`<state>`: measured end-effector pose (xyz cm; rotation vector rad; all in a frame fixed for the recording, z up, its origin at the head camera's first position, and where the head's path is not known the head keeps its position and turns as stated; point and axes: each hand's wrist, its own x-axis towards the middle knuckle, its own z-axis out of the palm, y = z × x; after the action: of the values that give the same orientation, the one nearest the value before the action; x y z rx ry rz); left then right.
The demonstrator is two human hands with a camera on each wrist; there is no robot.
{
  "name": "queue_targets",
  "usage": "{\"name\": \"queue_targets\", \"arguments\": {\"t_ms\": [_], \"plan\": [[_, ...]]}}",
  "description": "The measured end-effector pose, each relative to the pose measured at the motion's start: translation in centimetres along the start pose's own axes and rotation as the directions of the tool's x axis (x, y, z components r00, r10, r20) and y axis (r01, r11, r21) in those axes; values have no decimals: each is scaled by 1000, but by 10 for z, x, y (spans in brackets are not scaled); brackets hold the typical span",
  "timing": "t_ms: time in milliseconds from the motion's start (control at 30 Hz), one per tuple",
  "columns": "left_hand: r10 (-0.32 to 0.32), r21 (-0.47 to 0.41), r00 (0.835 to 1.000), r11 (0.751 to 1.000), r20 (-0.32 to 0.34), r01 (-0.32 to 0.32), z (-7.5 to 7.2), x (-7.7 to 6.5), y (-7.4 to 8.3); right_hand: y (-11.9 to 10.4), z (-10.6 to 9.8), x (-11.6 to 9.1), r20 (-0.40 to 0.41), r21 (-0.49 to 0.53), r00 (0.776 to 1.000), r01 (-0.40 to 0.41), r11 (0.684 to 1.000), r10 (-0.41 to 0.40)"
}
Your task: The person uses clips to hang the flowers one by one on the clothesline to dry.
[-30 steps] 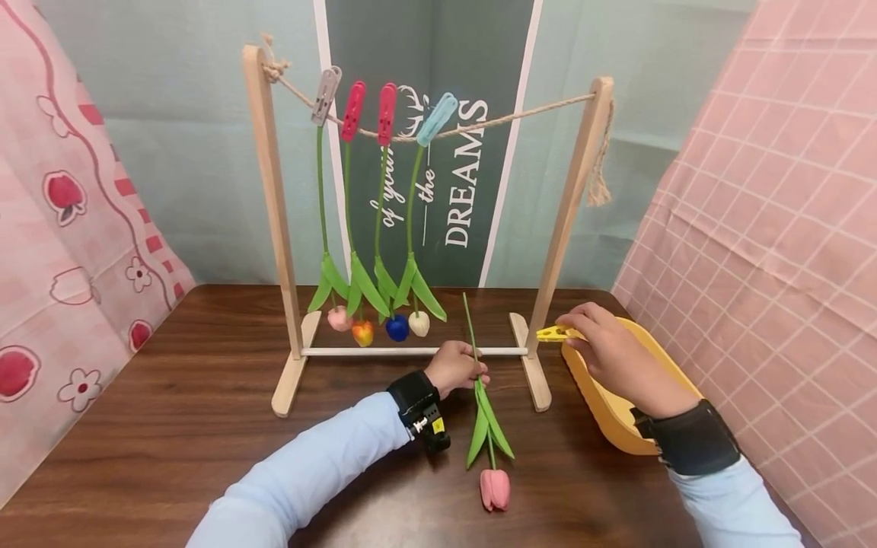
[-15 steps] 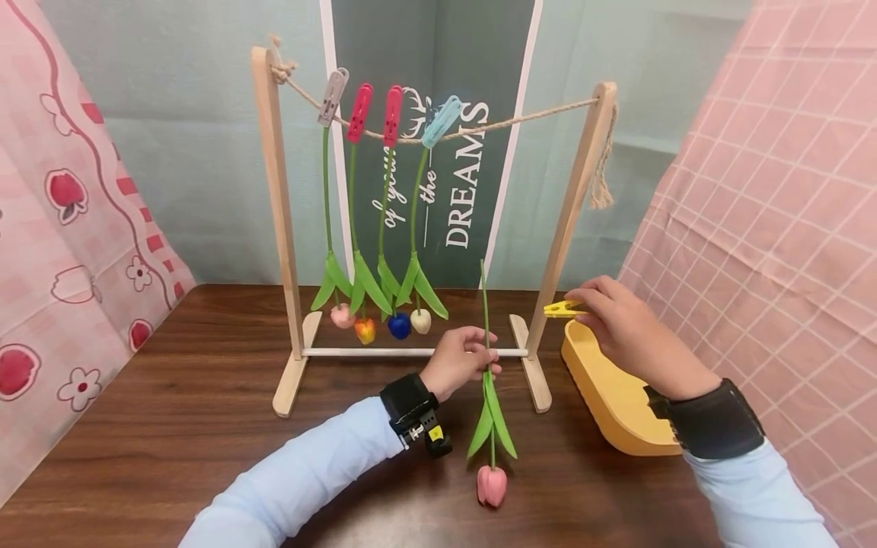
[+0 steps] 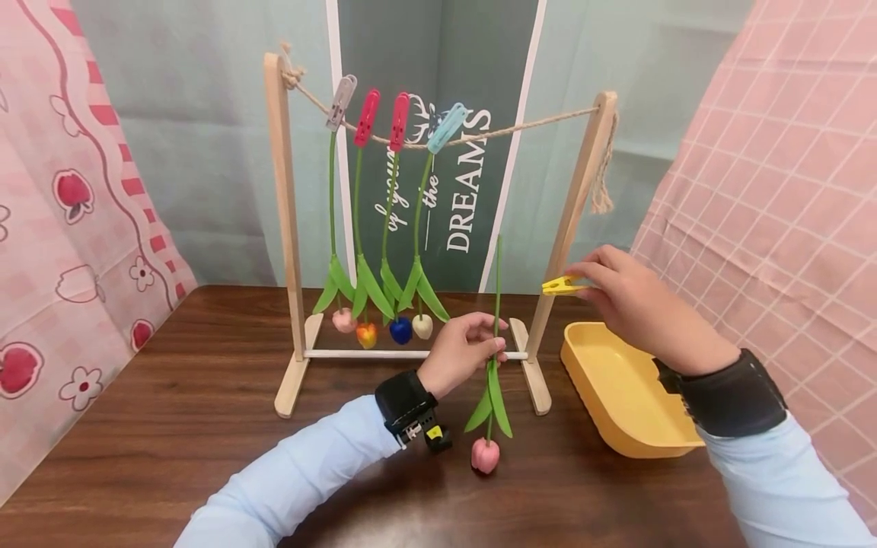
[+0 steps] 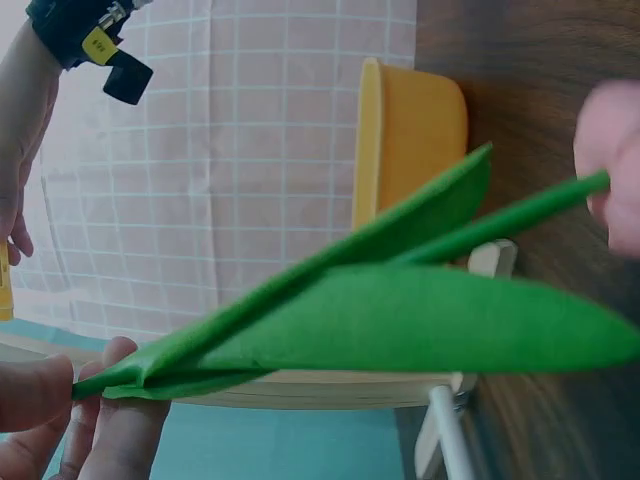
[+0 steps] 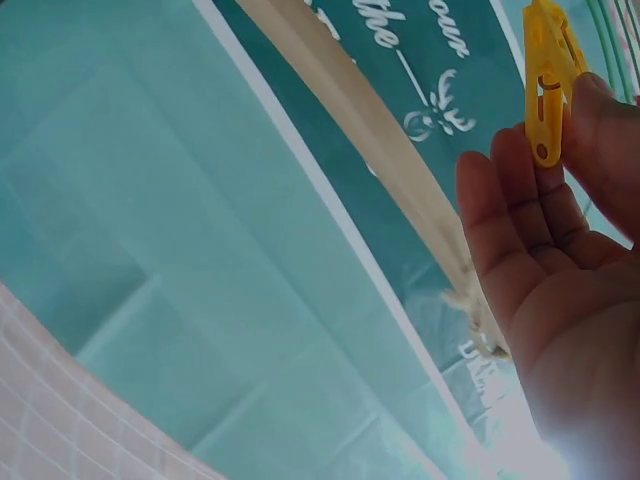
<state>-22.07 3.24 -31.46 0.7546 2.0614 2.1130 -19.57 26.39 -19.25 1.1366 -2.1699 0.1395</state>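
My left hand (image 3: 462, 352) pinches the green stem of a pink tulip (image 3: 485, 457), which hangs bloom down in front of the wooden rack's right side. In the left wrist view, thumb and fingers grip the stem just beyond the leaves (image 4: 330, 310). Between thumb and fingers, my right hand (image 3: 626, 308) holds a yellow clothespin (image 3: 562, 286) beside the rack's right post (image 3: 574, 205). The right wrist view has the clothespin (image 5: 545, 90) upright at the fingertips. Above runs a rope (image 3: 530, 123), with several tulips hanging bloom down from a grey, two red and a light blue clothespin (image 3: 447, 128).
A yellow basket (image 3: 596, 396) stands on the brown table (image 3: 171, 426), right of the rack. The rack's white lower bar (image 3: 370, 355) runs between its wooden feet. Patterned pink cloths (image 3: 760, 175) flank the table, and a teal curtain (image 3: 199, 152) hangs behind.
My left hand has lifted the pink tulip, raising its stem end and bloom, and shifted it slightly right. My right hand has risen with the yellow clothespin. The view has tilted slightly.
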Motion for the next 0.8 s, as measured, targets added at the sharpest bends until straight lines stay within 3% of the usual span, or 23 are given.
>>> {"name": "queue_targets", "arguments": {"t_ms": [400,667,800], "plan": [[94,30,995,995,23,-95,-4,7,24,0,-28,32,18,-38,999,50,998,-49],[147,78,989,986,-7,-146,-11,20,39,0,-50,58,-6,-52,996,85,995,-86],[145,74,989,987,-8,-144,-13,25,46,-1,-57,67,17,-78,999,45,996,-44]]}}
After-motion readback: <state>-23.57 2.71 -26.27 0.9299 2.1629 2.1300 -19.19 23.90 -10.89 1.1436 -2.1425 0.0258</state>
